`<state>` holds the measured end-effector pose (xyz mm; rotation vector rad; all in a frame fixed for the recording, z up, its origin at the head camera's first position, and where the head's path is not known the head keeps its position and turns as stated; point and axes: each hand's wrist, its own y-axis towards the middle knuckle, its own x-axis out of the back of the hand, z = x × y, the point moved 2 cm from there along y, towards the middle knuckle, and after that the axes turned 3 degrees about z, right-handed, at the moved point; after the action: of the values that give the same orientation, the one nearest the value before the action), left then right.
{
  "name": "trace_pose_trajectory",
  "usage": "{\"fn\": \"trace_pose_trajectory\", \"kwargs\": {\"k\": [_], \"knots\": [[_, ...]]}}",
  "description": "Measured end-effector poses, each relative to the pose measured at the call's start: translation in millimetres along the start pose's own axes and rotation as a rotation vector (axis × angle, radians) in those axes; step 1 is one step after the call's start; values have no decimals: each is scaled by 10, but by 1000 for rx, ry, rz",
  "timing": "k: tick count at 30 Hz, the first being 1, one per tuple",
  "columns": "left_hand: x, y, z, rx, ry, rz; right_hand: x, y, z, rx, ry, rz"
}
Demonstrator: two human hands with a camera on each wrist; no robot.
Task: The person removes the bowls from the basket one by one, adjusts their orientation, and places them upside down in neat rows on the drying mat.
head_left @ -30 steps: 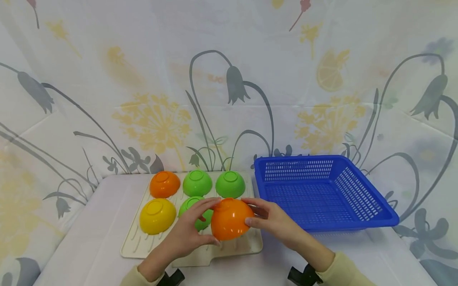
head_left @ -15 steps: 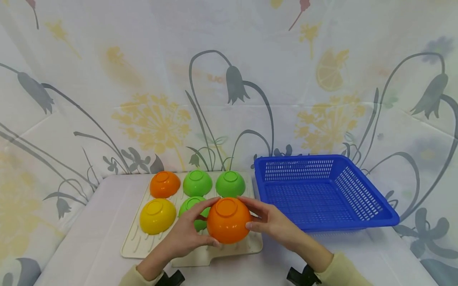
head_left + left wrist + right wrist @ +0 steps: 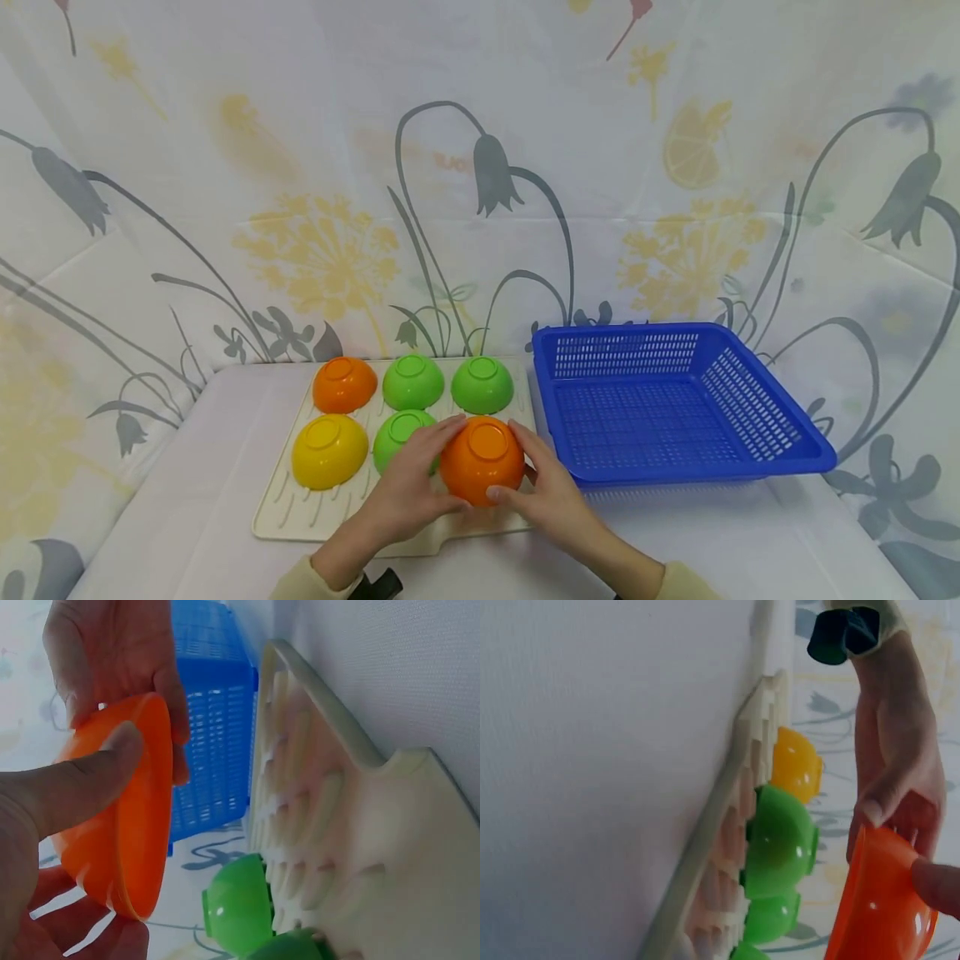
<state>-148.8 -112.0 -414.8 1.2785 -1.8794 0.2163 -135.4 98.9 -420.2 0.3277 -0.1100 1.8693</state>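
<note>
An orange bowl (image 3: 482,471), upside down, is held between my two hands above the front right of a cream drying rack (image 3: 300,517). My left hand (image 3: 405,483) grips its left side, with the thumb (image 3: 90,776) on the outer wall near the rim. From the right, my right hand (image 3: 553,496) holds the same bowl, its thumb across the front. In the left wrist view a gap separates the bowl from the rack. Close behind the left fingers sits an upturned green bowl (image 3: 392,437), partly covered by that hand.
Also upside down on the rack are two green bowls (image 3: 413,385) at the back, another orange bowl (image 3: 343,387) and a yellow bowl (image 3: 328,454). A blue plastic basket (image 3: 555,400) stands to the right. A patterned cloth (image 3: 480,167) hangs behind.
The orange bowl has turned from a tilt so its base ring faces up toward the head camera. My right hand has shifted left, bringing its thumb onto the bowl's front; my left moved slightly right.
</note>
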Motion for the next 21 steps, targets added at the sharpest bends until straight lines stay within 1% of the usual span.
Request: {"fn": "trace_pose_trajectory", "kwargs": {"k": [2,5,11,13,16,18,21], "knots": [[-23,20,-5,14,22,3,-33,9,-50,-9,13,-34],[-57,51,11,30,63,3,-62,37,-114,-4,-5,-58],[-148,128,46,11,163,-16,-69,137,-222,-7,-97,-78],[-181,159,62,14,177,-13,-61,174,-250,-21,-95,-87],[-231,201,92,34,169,1,-59,222,-284,-34,-74,-103],[-257,226,116,61,137,9,-68,248,-300,-43,-53,-110],[-291,260,157,106,62,14,-92,277,-330,-54,-42,-116]]}}
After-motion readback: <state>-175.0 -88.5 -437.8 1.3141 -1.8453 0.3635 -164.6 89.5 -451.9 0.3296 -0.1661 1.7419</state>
